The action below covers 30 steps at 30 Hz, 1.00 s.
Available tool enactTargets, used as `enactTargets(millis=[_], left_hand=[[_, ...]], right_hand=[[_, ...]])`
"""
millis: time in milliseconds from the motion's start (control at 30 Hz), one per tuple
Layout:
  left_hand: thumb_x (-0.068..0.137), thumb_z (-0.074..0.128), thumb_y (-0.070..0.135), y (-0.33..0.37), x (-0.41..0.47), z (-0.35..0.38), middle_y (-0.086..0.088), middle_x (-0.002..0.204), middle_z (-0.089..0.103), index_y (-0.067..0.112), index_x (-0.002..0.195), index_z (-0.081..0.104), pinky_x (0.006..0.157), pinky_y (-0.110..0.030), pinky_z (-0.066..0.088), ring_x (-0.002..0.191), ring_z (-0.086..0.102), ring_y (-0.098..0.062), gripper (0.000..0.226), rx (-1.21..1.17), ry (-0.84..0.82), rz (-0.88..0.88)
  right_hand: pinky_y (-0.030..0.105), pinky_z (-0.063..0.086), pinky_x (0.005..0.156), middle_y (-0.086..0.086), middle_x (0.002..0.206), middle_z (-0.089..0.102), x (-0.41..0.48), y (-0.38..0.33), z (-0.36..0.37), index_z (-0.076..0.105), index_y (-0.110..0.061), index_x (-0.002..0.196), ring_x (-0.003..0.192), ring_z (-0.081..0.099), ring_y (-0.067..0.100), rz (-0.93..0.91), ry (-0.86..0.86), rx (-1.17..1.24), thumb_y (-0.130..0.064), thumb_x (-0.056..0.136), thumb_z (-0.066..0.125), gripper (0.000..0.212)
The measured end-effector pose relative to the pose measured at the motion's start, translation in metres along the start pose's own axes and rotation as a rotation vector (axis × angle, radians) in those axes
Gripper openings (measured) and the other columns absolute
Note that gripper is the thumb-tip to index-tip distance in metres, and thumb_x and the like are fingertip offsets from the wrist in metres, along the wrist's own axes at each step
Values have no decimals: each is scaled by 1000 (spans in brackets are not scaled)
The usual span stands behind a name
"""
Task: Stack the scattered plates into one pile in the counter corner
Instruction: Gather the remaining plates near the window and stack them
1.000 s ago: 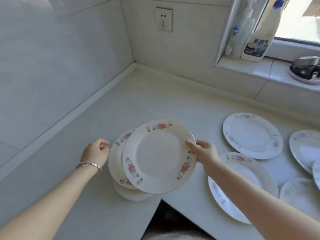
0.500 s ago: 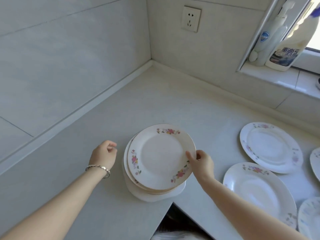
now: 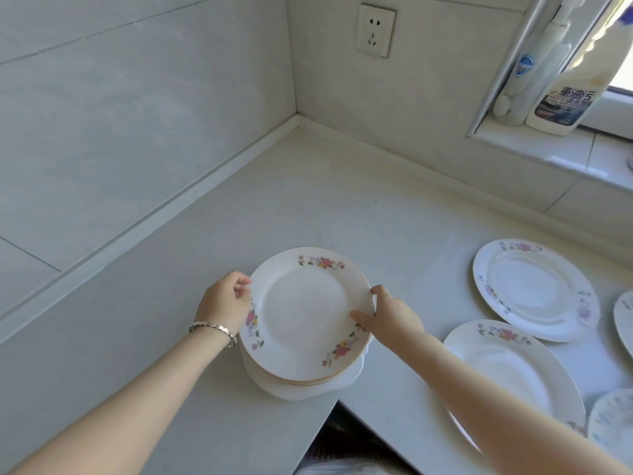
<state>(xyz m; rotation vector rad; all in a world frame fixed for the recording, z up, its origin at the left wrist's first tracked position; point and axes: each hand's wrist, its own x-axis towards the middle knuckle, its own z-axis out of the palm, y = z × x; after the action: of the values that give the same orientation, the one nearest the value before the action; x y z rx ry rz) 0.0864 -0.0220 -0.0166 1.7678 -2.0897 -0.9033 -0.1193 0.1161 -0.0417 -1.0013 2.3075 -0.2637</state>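
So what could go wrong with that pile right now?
The pile sits at the counter's inner edge, its bottom plate slightly overhanging, so a nudge from either hand, left or right, might tip it off. The top plate also sits off-centre and could slide.

We see a small pile of plates (image 3: pixel 301 378) sitting flat near the inner edge of the counter, its top plate (image 3: pixel 305 313) white with a gold rim and pink flower sprays. To the right, apart from the pile, two more flowered plates lie flat: one farther back (image 3: pixel 534 289), one nearer (image 3: pixel 503 368). Parts of two others show at the right edge (image 3: pixel 625 323) and lower right corner (image 3: pixel 613 419).
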Motion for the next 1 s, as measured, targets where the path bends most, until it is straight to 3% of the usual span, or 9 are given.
enactTargets(millis=[100, 200, 333, 467, 733, 867, 1000], left_hand=[[88, 45, 5, 20, -3, 15, -5, 96, 65, 10, 105, 63, 76, -29, 47, 80, 56, -23, 25, 39, -60, 93], [90, 46, 6, 49, -8, 38, 1, 90, 61, 9, 106, 62, 74, -25, 40, 83, 55, -20, 24, 69, -119, 209], [89, 48, 7, 93, -20, 73, -3, 96, 66, 10, 108, 63, 79, -26, 42, 87, 59, -22, 24, 78, -210, 327], [89, 49, 6, 124, -35, 105, -5, 97, 68, 9, 107, 64, 82, -27, 44, 93, 63, -25, 24, 80, -301, 419], [88, 47, 5, 142, -48, 124, -3, 87, 65, 14, 98, 63, 82, -29, 47, 88, 63, -27, 20, 131, -364, 434], [88, 48, 6, 137, -44, 120, -4, 89, 66, 12, 101, 64, 81, -28, 46, 88, 63, -26, 21, 157, -356, 398], [88, 49, 7, 129, -41, 119, -2, 87, 63, 11, 102, 64, 78, -23, 40, 85, 59, -23, 21, 170, -354, 378]], right_hand=[[26, 42, 61, -3, 92, 61, -2, 23, -11, 49, -23, 125, 80, 55, 17, 20, 27, 75, -52, 90, 45, 45], [27, 46, 72, -4, 90, 65, -14, 73, -22, 55, -21, 120, 85, 58, 18, 94, 100, 67, -42, 92, 44, 36], [28, 45, 89, 2, 123, 61, -41, 163, -36, 51, -18, 128, 114, 56, 21, 287, 107, -64, -32, 94, 44, 37], [32, 41, 96, 12, 133, 47, -62, 229, -42, 46, -7, 130, 122, 48, 27, 487, 122, -74, -34, 91, 51, 47], [41, 41, 98, 15, 123, 53, -45, 257, -33, 43, -7, 119, 116, 52, 32, 632, 139, 58, -41, 77, 69, 60], [38, 42, 91, 15, 113, 58, -40, 255, -36, 49, -7, 101, 107, 55, 32, 654, 133, 103, -41, 73, 75, 51], [31, 37, 70, 12, 99, 56, -43, 253, -41, 46, -9, 93, 87, 50, 27, 609, 145, 130, -42, 74, 73, 47]])
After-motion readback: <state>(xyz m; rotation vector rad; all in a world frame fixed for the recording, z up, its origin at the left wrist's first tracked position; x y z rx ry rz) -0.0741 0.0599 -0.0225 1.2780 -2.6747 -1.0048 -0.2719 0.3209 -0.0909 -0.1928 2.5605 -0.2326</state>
